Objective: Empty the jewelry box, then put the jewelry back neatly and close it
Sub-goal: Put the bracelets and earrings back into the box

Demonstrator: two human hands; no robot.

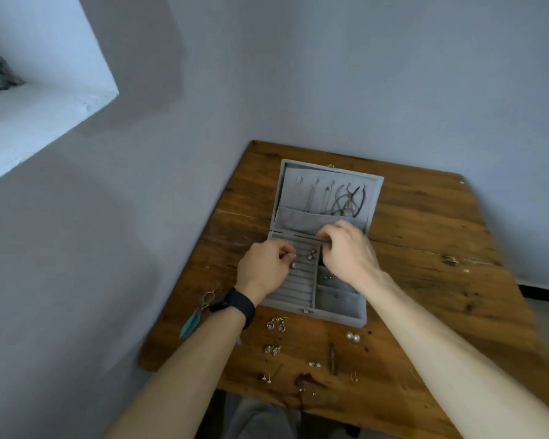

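left grip (267, 264) pinches a small earring (293, 256) over the jewelry box (339, 315) ring rolls. right grip (346, 248) is curled, contents unclear. seat each piece squarely in a slot, gently.

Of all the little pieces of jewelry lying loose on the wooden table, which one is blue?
The long teal feather-shaped pendant at the table's left edge, beside the left wrist. The other loose pieces, like the pair of white pearl earrings, are small and pale or metallic.

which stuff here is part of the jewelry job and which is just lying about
Job: jewelry box, open; necklaces in its lid; earrings and pearl studs on the table; left hand; right hand.

Lying about: watch on the left wrist; window ledge; wall.
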